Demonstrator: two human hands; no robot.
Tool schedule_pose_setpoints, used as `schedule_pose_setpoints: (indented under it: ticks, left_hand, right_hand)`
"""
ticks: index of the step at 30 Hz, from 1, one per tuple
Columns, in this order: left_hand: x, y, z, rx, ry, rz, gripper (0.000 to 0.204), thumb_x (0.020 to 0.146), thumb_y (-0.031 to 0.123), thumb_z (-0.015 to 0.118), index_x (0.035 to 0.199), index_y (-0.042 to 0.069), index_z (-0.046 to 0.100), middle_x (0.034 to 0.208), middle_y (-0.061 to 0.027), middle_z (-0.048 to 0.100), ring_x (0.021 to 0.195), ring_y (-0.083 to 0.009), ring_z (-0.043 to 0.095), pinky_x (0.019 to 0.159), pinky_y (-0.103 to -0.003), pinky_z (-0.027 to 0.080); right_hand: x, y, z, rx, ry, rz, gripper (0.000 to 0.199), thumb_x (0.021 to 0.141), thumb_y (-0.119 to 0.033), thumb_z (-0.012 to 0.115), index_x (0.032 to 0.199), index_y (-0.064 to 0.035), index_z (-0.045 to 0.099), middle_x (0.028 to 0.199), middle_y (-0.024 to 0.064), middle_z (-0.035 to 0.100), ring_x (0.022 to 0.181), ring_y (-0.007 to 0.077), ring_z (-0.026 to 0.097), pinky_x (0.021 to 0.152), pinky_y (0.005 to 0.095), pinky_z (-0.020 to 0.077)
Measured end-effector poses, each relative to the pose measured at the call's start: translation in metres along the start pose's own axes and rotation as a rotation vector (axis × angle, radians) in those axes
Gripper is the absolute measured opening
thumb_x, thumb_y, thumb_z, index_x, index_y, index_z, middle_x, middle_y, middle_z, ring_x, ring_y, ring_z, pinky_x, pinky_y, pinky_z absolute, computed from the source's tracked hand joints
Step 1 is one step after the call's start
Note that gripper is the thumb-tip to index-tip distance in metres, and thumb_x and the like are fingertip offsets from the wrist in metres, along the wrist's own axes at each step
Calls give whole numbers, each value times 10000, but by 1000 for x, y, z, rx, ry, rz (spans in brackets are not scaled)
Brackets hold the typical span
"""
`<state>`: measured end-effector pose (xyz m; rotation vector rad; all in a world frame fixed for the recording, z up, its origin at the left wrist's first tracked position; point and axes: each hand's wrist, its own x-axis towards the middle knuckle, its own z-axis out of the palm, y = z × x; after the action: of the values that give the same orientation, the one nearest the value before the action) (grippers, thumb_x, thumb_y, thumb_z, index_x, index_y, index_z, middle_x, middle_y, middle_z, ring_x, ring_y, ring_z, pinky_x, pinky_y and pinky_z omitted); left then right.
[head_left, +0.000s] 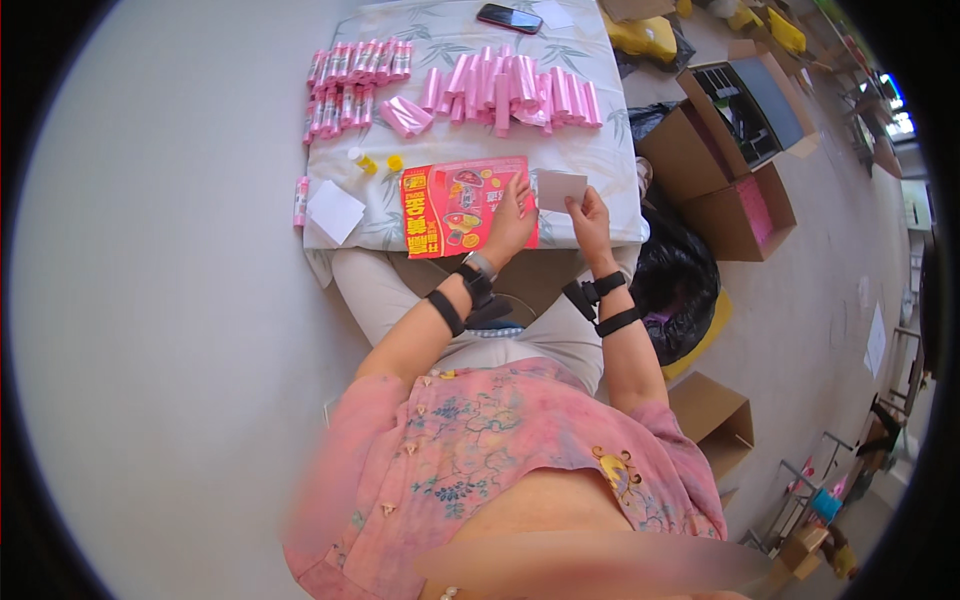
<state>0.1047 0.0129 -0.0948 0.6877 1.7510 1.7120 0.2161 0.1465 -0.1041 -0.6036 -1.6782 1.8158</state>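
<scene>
My right hand (592,222) is closed on the edge of a small pale square of paper (562,190), thumb on top, at the table's right side. Just left of it, my left hand (511,222) lies over the right part of a flat red printed packaging sheet (428,212), its fingers stretched out and holding nothing I can see. Beside the sheet's far left corner are a small yellow-and-white bottle (362,160) and a yellow cap (395,162). A stack of white paper squares (335,212) sits at the near left corner.
Plain pink rolls (500,88) lie heaped at the middle back, labelled pink rolls (342,112) at the back left. One labelled roll (301,201) stands at the left edge. A phone (510,18) lies far back. Cardboard boxes (700,140) and a black bag (680,290) stand at right.
</scene>
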Motion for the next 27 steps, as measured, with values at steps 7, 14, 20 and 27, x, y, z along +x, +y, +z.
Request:
schedule_pose_setpoints:
  ticks: [7, 14, 20, 27]
  left_hand:
    - [22, -2, 48, 119, 10, 122, 306, 927, -48, 563, 1222, 19, 607, 1101, -143, 700, 1063, -240, 674, 900, -338, 523]
    - [25, -22, 60, 296, -26, 170, 199, 939, 58, 581, 1130, 43, 638, 1023, -194, 707, 947, -360, 687, 819, -419, 529]
    - [26, -17, 68, 419, 4, 147, 224, 935, 45, 557, 1148, 37, 622, 1004, -225, 687, 956, -423, 655, 816, -453, 515]
    - [28, -54, 66, 288, -41, 163, 339, 865, -66, 509, 1183, -19, 617, 1098, -147, 671, 1088, -268, 625, 944, -375, 490]
  right_hand:
    - [-6, -8, -8, -270, 172, -132, 167, 931, -38, 625, 1095, -14, 605, 984, 87, 657, 903, 153, 593, 836, 279, 470]
    - [-6, 40, -30, -341, 219, -133, 198, 910, -28, 600, 1108, -36, 597, 1029, 127, 664, 983, 278, 655, 874, 365, 507]
    - [-5, 31, -26, -376, 296, -37, 190, 930, -23, 576, 1120, -12, 579, 1034, 161, 659, 995, 281, 641, 885, 355, 501]
    - [-10, 39, -17, -493, 401, -158, 218, 860, 7, 522, 1062, -5, 602, 1032, 194, 630, 1011, 350, 626, 914, 396, 507]
